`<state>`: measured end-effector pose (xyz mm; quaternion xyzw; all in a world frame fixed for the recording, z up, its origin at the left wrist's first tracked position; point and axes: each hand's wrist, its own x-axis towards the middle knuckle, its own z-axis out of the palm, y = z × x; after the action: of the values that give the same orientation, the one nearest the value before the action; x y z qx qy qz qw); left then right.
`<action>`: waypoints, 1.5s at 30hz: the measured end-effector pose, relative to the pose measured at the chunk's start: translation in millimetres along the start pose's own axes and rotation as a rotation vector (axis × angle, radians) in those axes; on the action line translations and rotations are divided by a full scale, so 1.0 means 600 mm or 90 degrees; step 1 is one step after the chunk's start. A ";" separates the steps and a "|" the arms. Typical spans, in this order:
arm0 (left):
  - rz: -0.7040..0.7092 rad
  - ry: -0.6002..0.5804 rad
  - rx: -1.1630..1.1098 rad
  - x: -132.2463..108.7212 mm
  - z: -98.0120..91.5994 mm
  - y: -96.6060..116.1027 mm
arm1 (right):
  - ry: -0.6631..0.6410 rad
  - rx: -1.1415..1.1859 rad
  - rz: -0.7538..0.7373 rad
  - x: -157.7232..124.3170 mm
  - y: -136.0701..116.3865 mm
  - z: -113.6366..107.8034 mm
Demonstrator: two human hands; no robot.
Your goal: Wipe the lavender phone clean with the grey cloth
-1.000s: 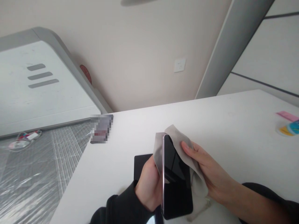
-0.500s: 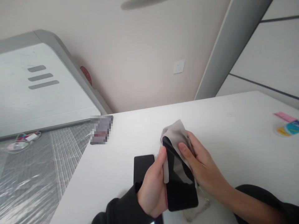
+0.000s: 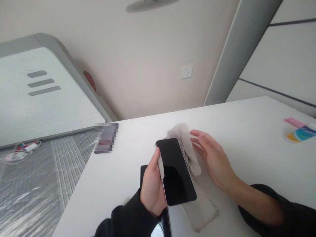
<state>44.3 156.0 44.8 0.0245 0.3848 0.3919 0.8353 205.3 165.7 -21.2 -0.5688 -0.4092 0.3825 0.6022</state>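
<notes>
The left hand (image 3: 151,187) grasps 1 phone (image 3: 176,171) with a gray cloth (image 3: 184,136) over the white table (image 3: 249,148), screen up, its long axis running far-left to near-right. The right hand (image 3: 214,159) is released, fingers extended just right of the cloth.

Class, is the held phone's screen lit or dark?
Dark: the phone in the left hand looks black across its front, with only faint reflections.

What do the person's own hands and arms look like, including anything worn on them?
The left hand and right hand are ungloved, with no ring or watch showing. The left sleeve is black and reaches the wrist; the right sleeve, also black, sits farther up, baring the forearm.
</notes>
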 end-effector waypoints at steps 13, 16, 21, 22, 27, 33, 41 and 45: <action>0.178 0.064 -0.027 -0.011 0.016 0.033 | -0.393 -0.037 0.087 -0.047 -0.041 0.016; 0.157 0.060 0.002 -0.010 0.012 0.031 | -0.459 0.003 0.143 -0.048 -0.034 0.017; 0.245 -0.057 0.021 -0.007 0.003 0.027 | -0.384 0.101 0.185 -0.040 -0.033 0.015; 0.272 -0.073 0.023 -0.005 0.000 0.028 | -0.358 0.122 0.185 -0.038 -0.036 0.014; 0.265 -0.123 0.032 0.005 -0.015 0.036 | -0.222 0.200 0.168 -0.032 -0.047 0.012; 0.290 -0.223 0.053 0.010 -0.021 0.039 | -0.141 0.184 0.133 -0.027 -0.039 0.008; 0.337 -0.184 0.066 0.014 -0.029 0.047 | -0.183 0.146 0.084 -0.029 -0.035 0.004; 0.405 -0.164 0.073 0.021 -0.039 0.058 | -0.240 0.197 0.077 -0.036 -0.034 0.003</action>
<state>11.7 182.4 32.2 0.2396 0.2704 0.6041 0.7102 195.4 145.3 -1.8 -0.4122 -0.4159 0.5753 0.5711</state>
